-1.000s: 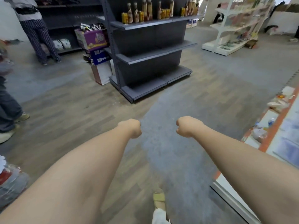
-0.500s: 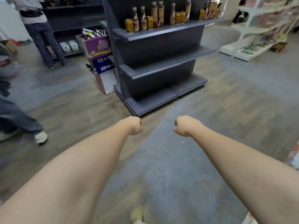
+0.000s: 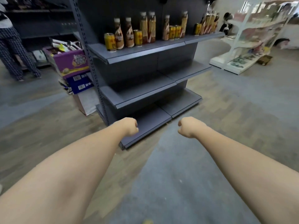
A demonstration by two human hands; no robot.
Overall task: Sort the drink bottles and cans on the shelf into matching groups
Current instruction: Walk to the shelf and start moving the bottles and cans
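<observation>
Both hands (image 3: 131, 126) fisted, well below the shelved bottles (image 3: 148, 27).

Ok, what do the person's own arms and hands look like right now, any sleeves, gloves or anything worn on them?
Both arms are bare for their whole visible length: no sleeves reach into view. The left hand and right hand wear no gloves. No watch, bracelet or strap shows at either wrist, and no ring, though the fingers are mostly hidden. No cables or markings are visible on either arm.
</observation>
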